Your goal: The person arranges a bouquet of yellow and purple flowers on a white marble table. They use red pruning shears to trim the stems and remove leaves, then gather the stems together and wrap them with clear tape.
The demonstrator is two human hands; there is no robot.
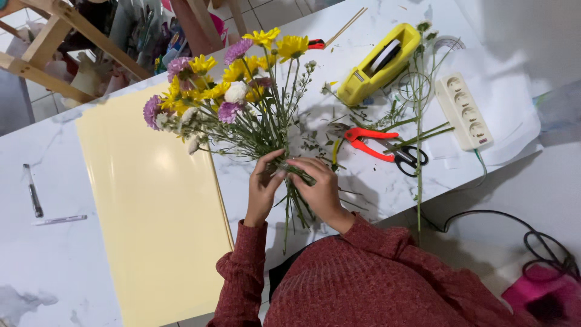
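A white marble-patterned table (375,181) is standing on a pale tiled floor, with a wooden frame beyond its far edge. One bunch of yellow, purple and white flowers (236,91) is lying at the middle, and both hands are gripping its green stems: left hand (261,188) and right hand (321,188), fingers curled shut around them. Beside the bunch are lying one pale yellow sheet (151,212), two pens (33,194), one red-handled pair of shears (378,145), one yellow tape dispenser (378,63) and one white power strip (463,112)

A white marble-look table (54,266) stands on pale floor tiles (42,103) beside a wooden frame (60,24).
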